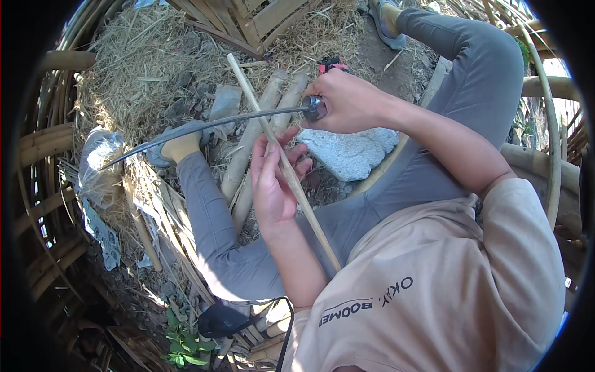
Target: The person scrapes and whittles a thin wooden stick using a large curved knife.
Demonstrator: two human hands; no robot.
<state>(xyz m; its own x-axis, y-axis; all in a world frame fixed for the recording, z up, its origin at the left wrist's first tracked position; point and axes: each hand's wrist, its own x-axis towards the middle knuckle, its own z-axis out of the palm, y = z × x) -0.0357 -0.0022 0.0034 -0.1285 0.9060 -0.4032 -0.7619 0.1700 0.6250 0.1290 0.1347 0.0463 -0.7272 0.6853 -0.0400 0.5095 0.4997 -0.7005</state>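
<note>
My right hand (pixel 347 102) is wrapped round the dark handle of a long, slightly curved machete (pixel 217 121). Its blade points left and crosses the upper part of a peeled bamboo stick (pixel 291 177); whether the edge touches the stick cannot be told. My left hand (pixel 276 177) holds that stick near its middle, thumb along one side and fingers curled beneath. The stick slants from the far left toward me, its near end against my shirt. Just beyond my left fingers and below my right hand lies a rough pale grey stone (pixel 350 152).
Thick bamboo poles (pixel 251 149) lie on the ground between my legs. Dry straw (pixel 133 74) covers the far left, beside a clear plastic bag (pixel 100 162). A wooden slatted crate (pixel 248 22) stands at the far side. Bamboo walling (pixel 49 146) closes the left, and a black cap-like item (pixel 223 319) lies near me.
</note>
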